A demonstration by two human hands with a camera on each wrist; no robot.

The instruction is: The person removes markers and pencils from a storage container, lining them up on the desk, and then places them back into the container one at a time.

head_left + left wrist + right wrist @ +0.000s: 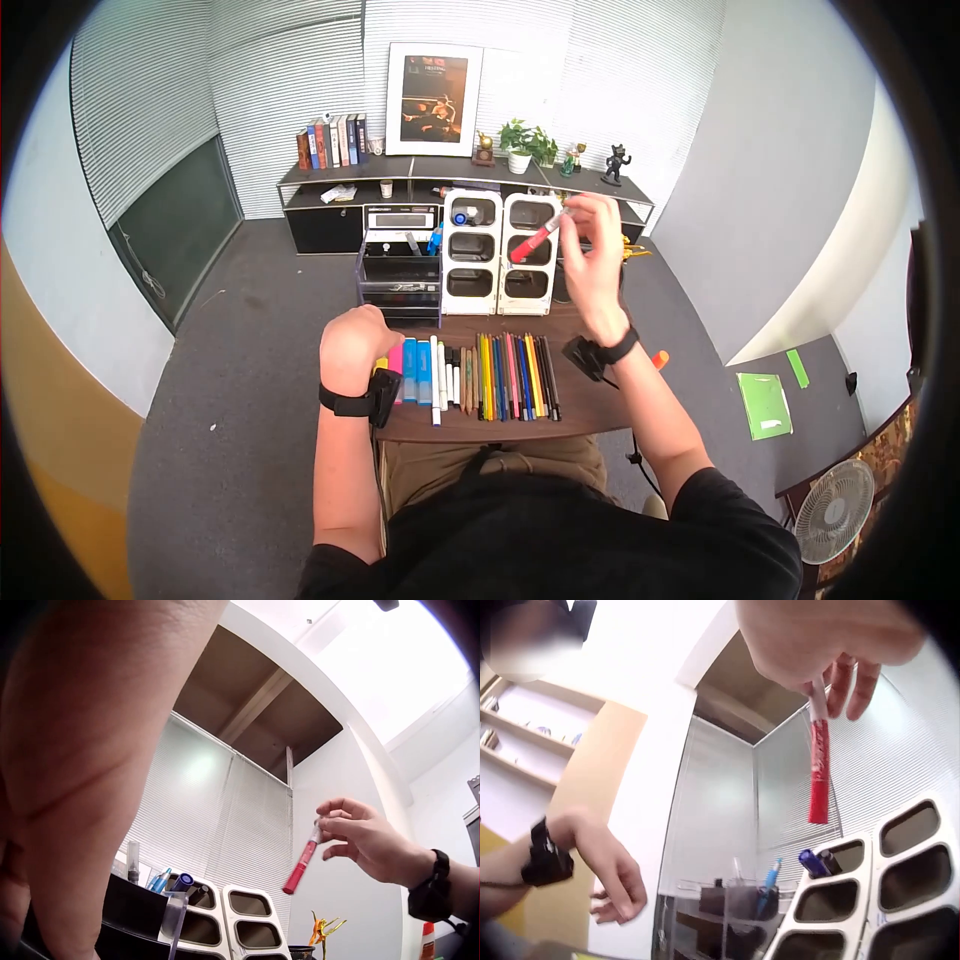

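Observation:
My right hand (597, 262) pinches a red marker (537, 238) by its pale end, the red end slanting down. The marker is in front of the white organizer (499, 300), close to the openings of its right column. In the right wrist view a blue-capped marker (812, 862) and a dark-capped one (829, 862) stand in the left column's top compartment. My left hand (352, 347) hangs with loosely curled fingers and holds nothing. It is over the table's left side, beside the pink and yellow sticky notes (382, 367).
Blue packs (417, 370), white markers (440, 385) and a row of colored pencils (517, 376) lie along the wooden table (580, 390). A dark desk organizer (399, 290) with pens stands left of the white one. An orange-capped item (660, 360) is at the right edge.

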